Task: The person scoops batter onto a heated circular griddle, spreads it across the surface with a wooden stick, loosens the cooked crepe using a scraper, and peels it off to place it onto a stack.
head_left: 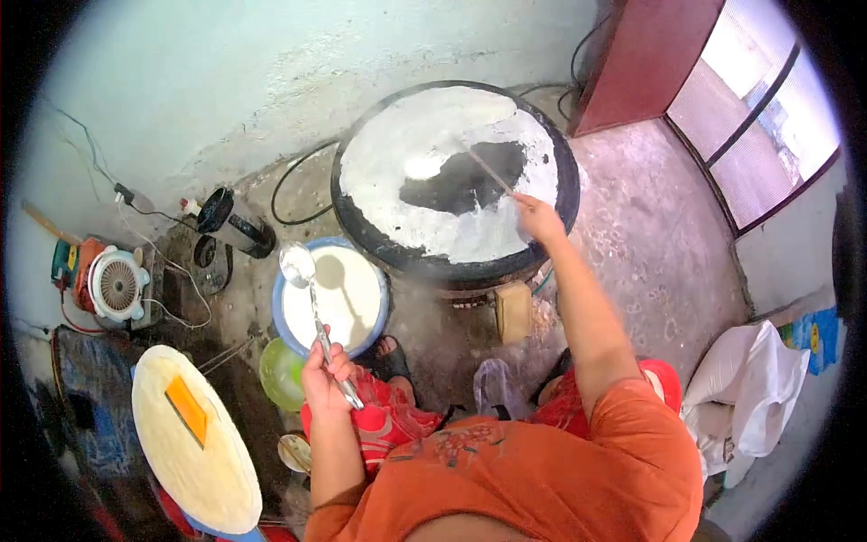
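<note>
My left hand (327, 366) is closed round the handle of a metal ladle (296, 265), whose batter-coated bowl is over the left part of a blue basin (386, 307) of white batter (343, 303). My right hand (540, 219) grips a thin stick (492, 172) above the right side of a large round black griddle (567, 172). White batter (388, 144) is spread over much of the griddle, with a dark bare patch near the middle. The stick's far end reaches that patch's upper edge.
At the lower left lies a stack of pale round flatbreads (194, 470) with an orange scraper (187, 411) on it. A green bowl (282, 375) sits below the basin. A blower (117, 285), brown block (513, 312) and white sacks (750, 388) stand around.
</note>
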`<state>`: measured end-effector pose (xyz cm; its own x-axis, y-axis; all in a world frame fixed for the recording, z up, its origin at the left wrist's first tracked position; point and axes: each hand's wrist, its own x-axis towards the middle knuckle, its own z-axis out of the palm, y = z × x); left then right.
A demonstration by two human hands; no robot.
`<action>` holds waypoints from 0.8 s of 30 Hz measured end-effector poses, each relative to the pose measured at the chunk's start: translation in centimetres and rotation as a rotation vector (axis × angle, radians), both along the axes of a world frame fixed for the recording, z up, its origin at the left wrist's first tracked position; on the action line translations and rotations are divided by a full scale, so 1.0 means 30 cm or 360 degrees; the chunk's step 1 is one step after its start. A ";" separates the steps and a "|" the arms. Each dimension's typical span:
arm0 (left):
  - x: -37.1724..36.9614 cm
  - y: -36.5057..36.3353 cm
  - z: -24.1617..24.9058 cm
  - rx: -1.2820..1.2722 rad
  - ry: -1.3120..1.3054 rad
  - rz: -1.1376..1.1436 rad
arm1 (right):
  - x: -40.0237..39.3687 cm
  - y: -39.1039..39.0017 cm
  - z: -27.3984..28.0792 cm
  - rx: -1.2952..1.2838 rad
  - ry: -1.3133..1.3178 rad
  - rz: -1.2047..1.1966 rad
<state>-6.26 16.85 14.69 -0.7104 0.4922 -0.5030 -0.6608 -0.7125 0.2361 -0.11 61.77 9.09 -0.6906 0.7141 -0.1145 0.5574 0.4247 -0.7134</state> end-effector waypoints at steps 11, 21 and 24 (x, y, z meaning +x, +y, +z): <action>0.002 -0.015 0.012 0.0079 -0.0049 0.0020 | 0.113 -0.102 0.225 0.0417 -0.0253 0.0348; 0.007 -0.012 0.028 0.0052 -0.0067 -0.0006 | 0.039 -0.397 -0.068 0.1386 -0.0266 0.0495; 0.008 -0.009 0.027 0.0013 -0.0059 0.0013 | 0.022 -0.320 0.015 0.1242 -0.0219 0.0225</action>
